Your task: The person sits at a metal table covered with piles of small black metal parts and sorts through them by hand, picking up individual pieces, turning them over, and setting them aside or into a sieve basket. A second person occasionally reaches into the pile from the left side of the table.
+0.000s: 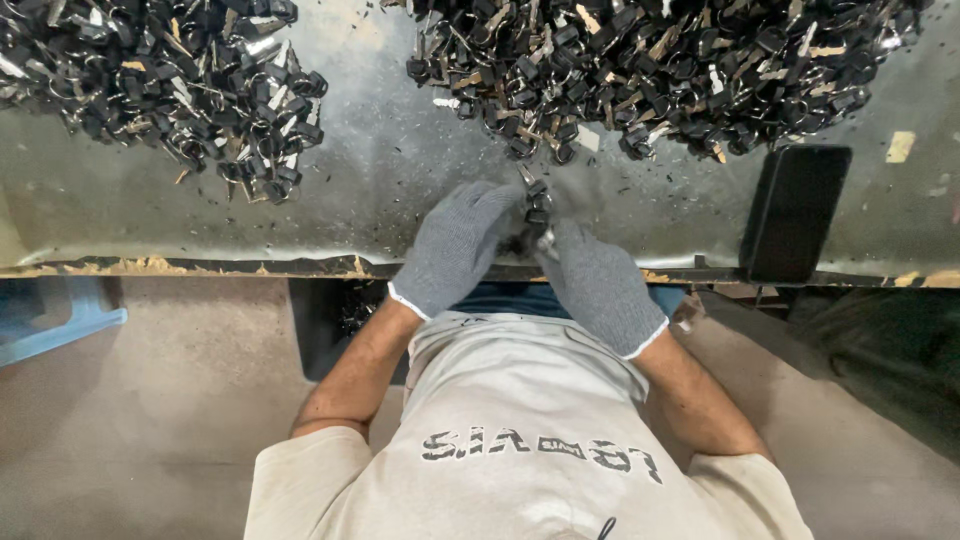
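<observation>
Hands (pixel 530 255) around small black part (pixel 537 205)

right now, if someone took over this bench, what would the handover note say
Left hand: gloved, closed on a small black-and-metal part at the table's near edge.
Right hand: gloved, closed on the same part from the other side.
Parts: large pile at the far right, smaller pile at the far left, both on the metal table. A black phone-like slab lies right of the hands.
Done or left: which pile is finished cannot be told.
</observation>
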